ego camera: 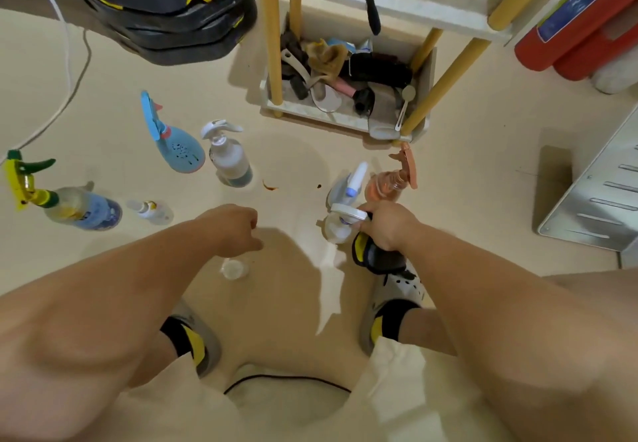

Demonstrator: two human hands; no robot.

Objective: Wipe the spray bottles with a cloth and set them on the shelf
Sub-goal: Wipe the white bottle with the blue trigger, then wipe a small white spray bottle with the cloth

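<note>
Barely begun, I judge — spray bottles [226,158] all on the floor, none seen on the shelf [321,117]; right hand [386,224] grips the dark cloth [378,255], left hand [231,227] curled — holding anything, I cannot tell.

A wide strip of bare floor [293,155] runs between the white-topped bottle [228,158] and the orange bottle [390,182], right up to the shelf [328,118]. Its low board is packed with stuff. Yellow posts [271,44] stand at the corners. A small clear bottle [234,269] sits below the left hand [234,227].
</note>
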